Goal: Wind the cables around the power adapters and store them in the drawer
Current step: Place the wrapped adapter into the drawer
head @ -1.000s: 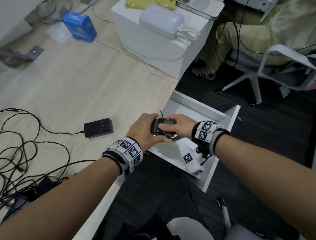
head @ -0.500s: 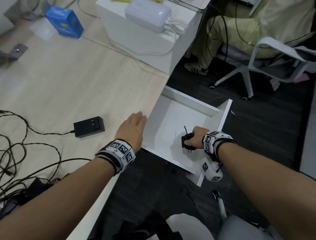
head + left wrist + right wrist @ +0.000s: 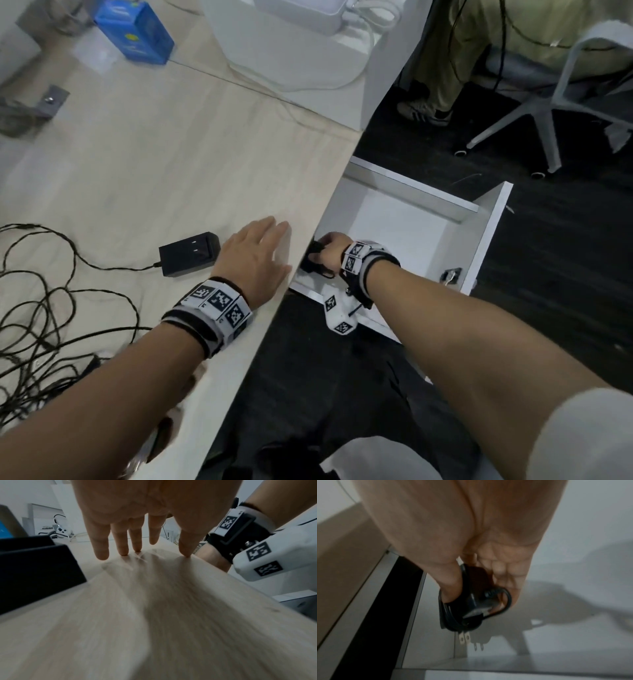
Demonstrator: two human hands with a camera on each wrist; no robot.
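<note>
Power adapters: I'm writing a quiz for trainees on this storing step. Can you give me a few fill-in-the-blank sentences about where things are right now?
1. The right hand grips the wound adapter inside the white ____.
2. The left hand lies with straight fingers on the ____.
3. The unwound adapter lies on the desk with its prongs facing ____.

Missing words: drawer; desk; up

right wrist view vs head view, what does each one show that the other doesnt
Only the right wrist view shows the wound adapter's plug prongs and its cable coiled round the body. Only the head view shows the left hand flat on the desk, the unwound adapter and loose cables. Both show the right hand gripping the wound adapter inside the white drawer.
</note>
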